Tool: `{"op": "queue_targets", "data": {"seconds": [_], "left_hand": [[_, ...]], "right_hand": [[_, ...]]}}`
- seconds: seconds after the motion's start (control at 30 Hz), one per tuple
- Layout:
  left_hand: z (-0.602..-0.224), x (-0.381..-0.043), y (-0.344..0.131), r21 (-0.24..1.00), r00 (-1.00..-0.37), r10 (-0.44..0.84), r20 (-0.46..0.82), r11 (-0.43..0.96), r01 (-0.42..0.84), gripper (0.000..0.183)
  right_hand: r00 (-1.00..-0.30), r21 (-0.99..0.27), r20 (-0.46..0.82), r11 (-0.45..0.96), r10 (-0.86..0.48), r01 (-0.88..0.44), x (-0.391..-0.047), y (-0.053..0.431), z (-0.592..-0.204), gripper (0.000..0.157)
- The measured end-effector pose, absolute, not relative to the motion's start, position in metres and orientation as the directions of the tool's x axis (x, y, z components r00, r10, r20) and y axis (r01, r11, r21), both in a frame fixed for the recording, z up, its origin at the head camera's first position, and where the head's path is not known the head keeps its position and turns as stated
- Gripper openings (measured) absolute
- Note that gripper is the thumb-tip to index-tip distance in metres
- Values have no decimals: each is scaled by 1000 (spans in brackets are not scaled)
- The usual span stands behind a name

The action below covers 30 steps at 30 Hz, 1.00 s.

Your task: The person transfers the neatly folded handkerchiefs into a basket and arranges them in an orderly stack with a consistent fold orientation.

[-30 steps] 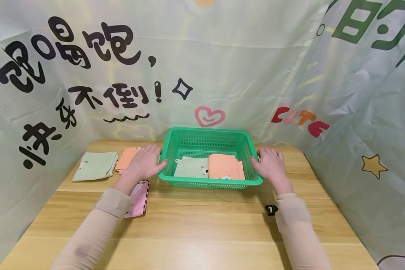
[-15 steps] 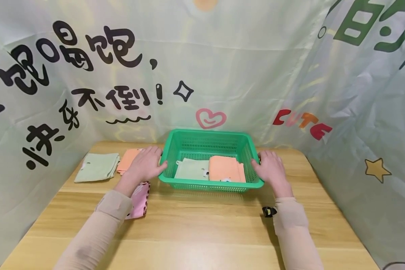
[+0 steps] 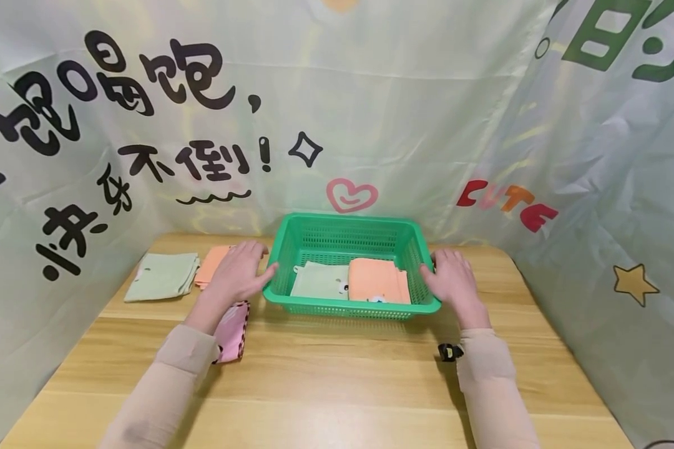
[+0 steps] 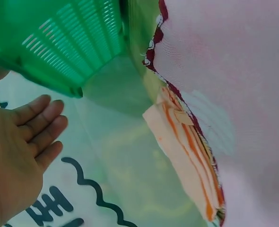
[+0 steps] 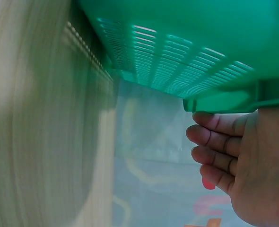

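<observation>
A green plastic basket (image 3: 348, 308) stands at the back of the table. Inside it lie a folded pale green cloth (image 3: 317, 279) and a folded orange cloth (image 3: 373, 280), side by side. My left hand (image 3: 238, 274) is at the basket's left end, thumb at the rim; in the left wrist view its fingers (image 4: 42, 125) are loosely extended, apart from the basket wall. At the right end, my right hand (image 3: 449, 277) has its thumb at the rim. Its relaxed fingers (image 5: 215, 137) lie just outside, the nearest fingertip close to the rim.
Left of the basket lie another pale green cloth (image 3: 161, 276), another orange cloth (image 3: 210, 265) partly behind my left hand, and a pink cloth (image 3: 233, 333) with a checked edge. A small black object (image 3: 449, 352) is by my right sleeve. Printed fabric (image 3: 404, 125) hangs behind the table.
My left hand has drawn slightly left, its fingers a little farther from the basket. My right hand stays at the right rim. The head view shifts slightly; the basket and cloths look unmoved.
</observation>
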State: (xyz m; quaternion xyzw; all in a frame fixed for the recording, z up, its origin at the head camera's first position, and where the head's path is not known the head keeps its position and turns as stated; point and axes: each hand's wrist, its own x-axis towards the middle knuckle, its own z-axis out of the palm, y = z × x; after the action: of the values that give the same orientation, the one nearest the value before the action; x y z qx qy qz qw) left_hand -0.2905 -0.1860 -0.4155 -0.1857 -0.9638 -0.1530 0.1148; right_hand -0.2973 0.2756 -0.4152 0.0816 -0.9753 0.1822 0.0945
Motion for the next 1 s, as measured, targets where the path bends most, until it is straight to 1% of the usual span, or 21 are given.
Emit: {"op": "queue_targets", "data": {"seconds": [0.2, 0.3, 0.43, 0.57, 0.7, 0.87, 1.0], "left_hand": [[-414, -278, -200, 411, -893, 229, 389, 824, 390, 46], [-415, -270, -209, 477, -890, 182, 417, 790, 385, 41], [-422, -258, -225, 536, -887, 141, 439, 752, 384, 36], [-430, -250, -242, 573, -887, 118, 446, 723, 385, 33], [-437, -243, -258, 591, -898, 119, 424, 715, 374, 32], [-446, -237, -277, 588, -919, 159, 362, 726, 357, 31], [-454, -234, -290, 575, -922, 216, 323, 729, 372, 28]], "right_hand": [[-966, -348, 226, 915, -128, -203, -298, 277, -415, 39], [-966, -347, 224, 915, -131, -205, -298, 278, -416, 39], [-966, -349, 222, 914, -132, -205, -298, 277, -416, 38], [-967, -352, 219, 914, -129, -202, -298, 276, -416, 38], [-967, -355, 219, 913, -128, -201, -298, 276, -416, 38], [-966, -360, 225, 910, -129, -206, -297, 276, -416, 40], [-965, -364, 227, 908, -129, -207, -298, 277, -417, 40]]}}
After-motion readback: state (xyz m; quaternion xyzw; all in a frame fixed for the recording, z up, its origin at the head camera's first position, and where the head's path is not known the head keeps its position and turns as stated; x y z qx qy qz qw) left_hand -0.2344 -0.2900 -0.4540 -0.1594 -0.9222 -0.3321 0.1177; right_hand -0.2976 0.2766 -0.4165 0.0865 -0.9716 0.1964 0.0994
